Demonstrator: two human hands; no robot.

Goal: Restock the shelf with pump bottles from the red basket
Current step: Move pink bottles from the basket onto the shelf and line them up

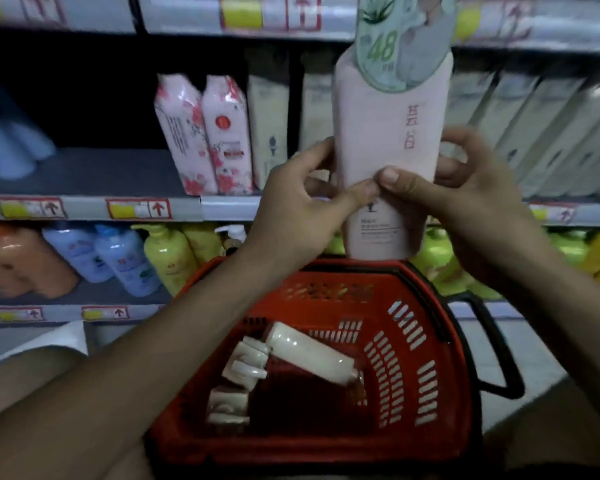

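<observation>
Both hands hold one tall pale-pink plastic bottle [388, 140] upright above the red slotted plastic basket [413, 358] — the left hand [291, 216] curled round its left side, the right hand [465, 195] round its right, thumbs meeting on the front. A round green card tag [388, 46] marked 48 hangs at the bottle's neck (its pump is out of view). The bottle is in front of the grey shelf [84, 171], level with the pink flowered bottles [205, 133] standing there. In the basket lie two cream pump bottles [305, 355] — one tilted, one mostly hidden.
</observation>
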